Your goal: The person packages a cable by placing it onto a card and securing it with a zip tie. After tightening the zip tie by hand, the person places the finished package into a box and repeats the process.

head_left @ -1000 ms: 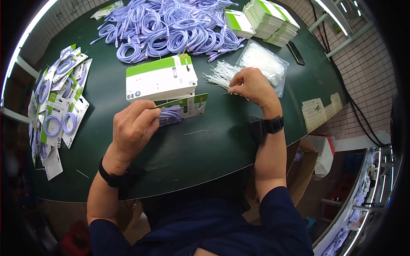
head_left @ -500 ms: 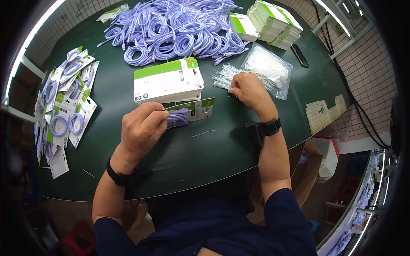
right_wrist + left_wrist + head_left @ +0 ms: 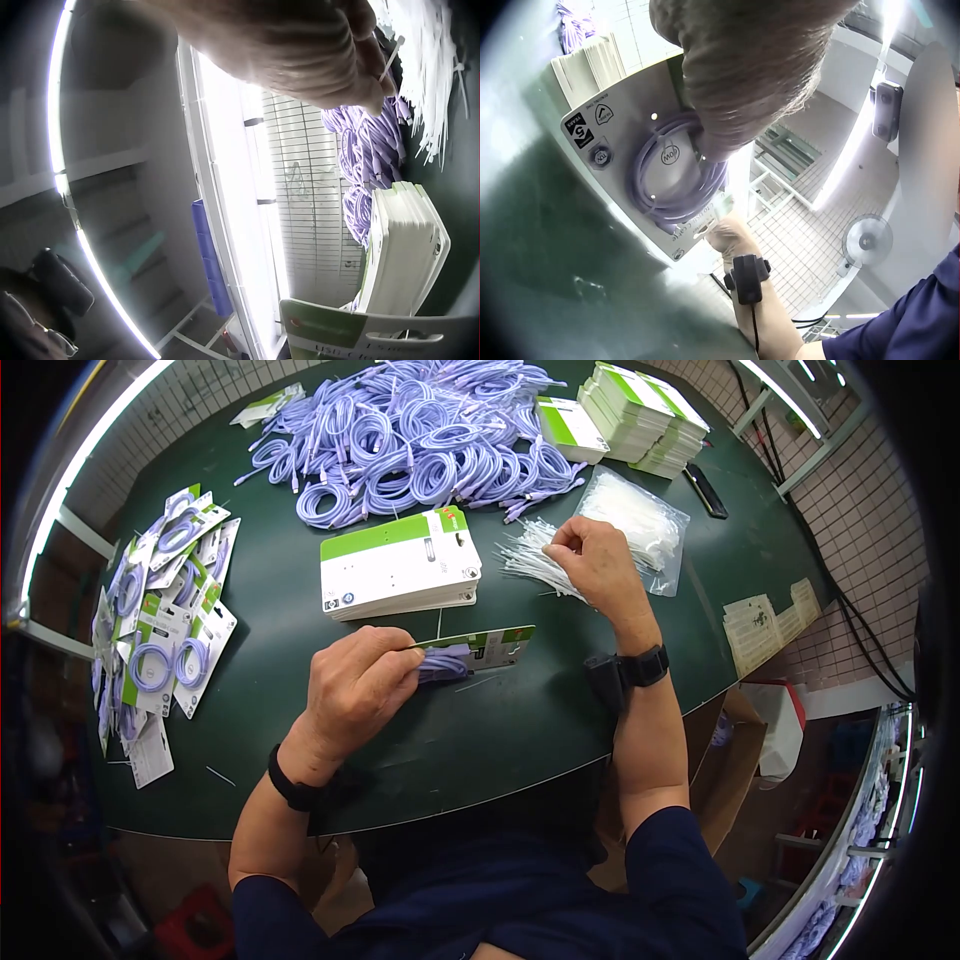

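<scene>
The left hand [image 3: 362,685] grips one end of a card [image 3: 505,644] held on edge, with a coiled purple cable [image 3: 443,663] against it. A thin white tie [image 3: 439,622] sticks up from this card. In the left wrist view the coil [image 3: 649,176] lies flat on the printed card face [image 3: 622,124]. The right hand [image 3: 608,575] is over the loose white ties [image 3: 532,557], thumb and index finger together; the right wrist view shows them pinching one tie [image 3: 391,58].
A stack of cards [image 3: 400,568] stands beyond the left hand. Behind it are heaped purple cables [image 3: 400,435], card bundles [image 3: 630,415], a bag of ties [image 3: 635,520] and a black phone-like object [image 3: 706,491]. Finished-looking cards with cables [image 3: 165,630] pile at the left.
The left hand and its card have moved nearer the person, opening a gap to the card stack. My right hand has lifted slightly from the ties.
</scene>
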The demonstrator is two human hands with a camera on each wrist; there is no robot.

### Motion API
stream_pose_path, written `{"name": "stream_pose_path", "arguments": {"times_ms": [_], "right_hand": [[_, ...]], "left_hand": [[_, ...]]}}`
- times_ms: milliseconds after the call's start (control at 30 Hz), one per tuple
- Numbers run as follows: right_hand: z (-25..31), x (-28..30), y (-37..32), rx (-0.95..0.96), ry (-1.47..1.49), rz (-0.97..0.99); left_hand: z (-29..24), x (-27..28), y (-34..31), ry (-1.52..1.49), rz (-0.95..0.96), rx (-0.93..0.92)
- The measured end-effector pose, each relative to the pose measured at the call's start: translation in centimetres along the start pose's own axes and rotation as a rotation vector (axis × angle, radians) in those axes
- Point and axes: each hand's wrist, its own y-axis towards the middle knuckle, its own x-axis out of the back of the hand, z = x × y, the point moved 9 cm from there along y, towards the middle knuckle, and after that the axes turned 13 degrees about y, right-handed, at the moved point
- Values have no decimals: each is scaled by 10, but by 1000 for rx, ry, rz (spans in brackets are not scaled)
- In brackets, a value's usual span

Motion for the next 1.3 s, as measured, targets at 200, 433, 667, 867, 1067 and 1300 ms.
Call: {"name": "stream_pose_path", "arguments": {"times_ms": [200,433,667,867,1067,1300], "right_hand": [[0,-3,-1,-122,282,-57],[6,-37,-11,-384,919,139],[24,-81,-27,-495,1156,296],[34,-83,-32,-425,1188,352],[56,-80,-33,-384,1267,323],[65,-72,-32,-157,1075,404]], "left_hand": [[-3,0,-1,-22,19,-24],[-3,-1,-1,-50,42,-34],[-8,1,0,-76,19,-84],[-9,-4,-3,-87,33,-95],[-8,-3,-2,-80,18,-94],[-9,-2,-3,-78,1,-103]]}}
